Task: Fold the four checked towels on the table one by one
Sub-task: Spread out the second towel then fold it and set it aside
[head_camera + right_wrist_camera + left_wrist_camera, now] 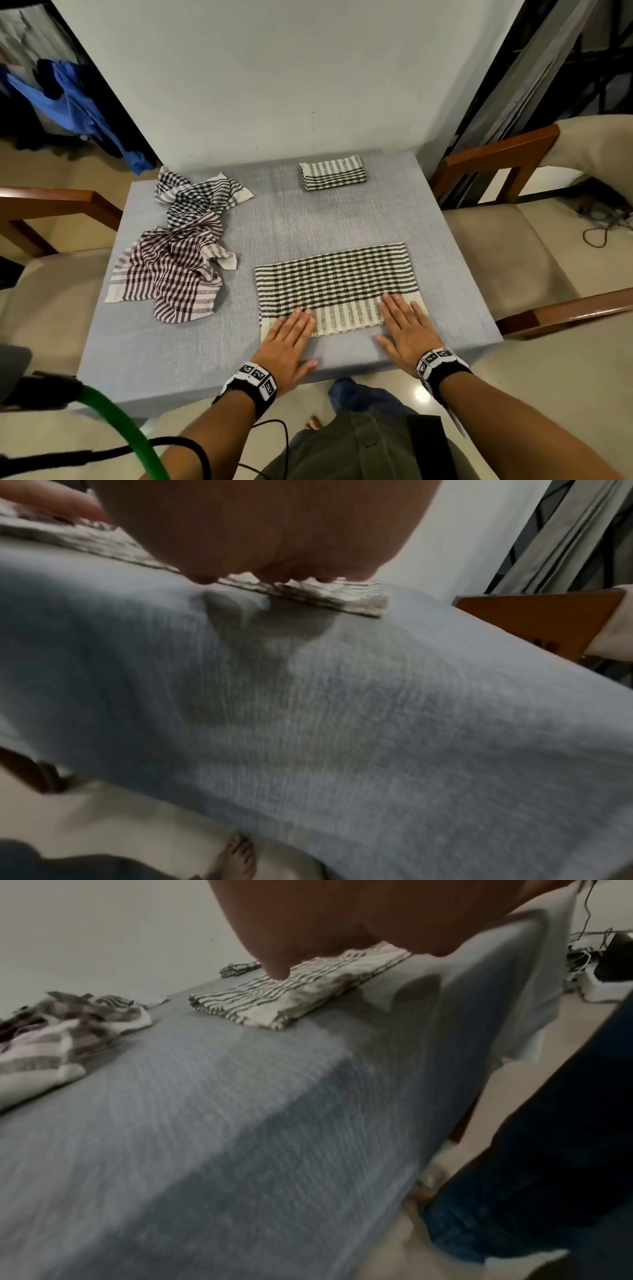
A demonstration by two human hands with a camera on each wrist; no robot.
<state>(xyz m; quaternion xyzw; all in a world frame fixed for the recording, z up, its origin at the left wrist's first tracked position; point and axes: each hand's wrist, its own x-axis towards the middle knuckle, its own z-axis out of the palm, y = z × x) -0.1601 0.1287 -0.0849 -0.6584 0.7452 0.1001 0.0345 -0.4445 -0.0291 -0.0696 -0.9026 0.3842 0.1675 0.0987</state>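
A dark green checked towel [337, 281] lies folded into a wide rectangle on the near right of the grey table [281, 226]. My left hand [291, 329] lies flat with straight fingers on its near left corner, and my right hand [406, 322] lies flat on its near right corner. The left wrist view shows the same towel [294, 996] under my left hand [274, 972], and the right wrist view shows the towel [329, 596] under my right hand [281, 572]. A small folded green towel [333, 172] sits at the far right. A crumpled dark checked towel [200, 193] and a crumpled maroon checked towel [168, 274] lie at the left.
Wooden chairs with beige cushions stand on the left [51, 212] and right [507, 219] of the table. A white wall [274, 75] is just behind it. Cables [603, 219] lie on the floor at the right. A green hose [126, 431] crosses the near left.
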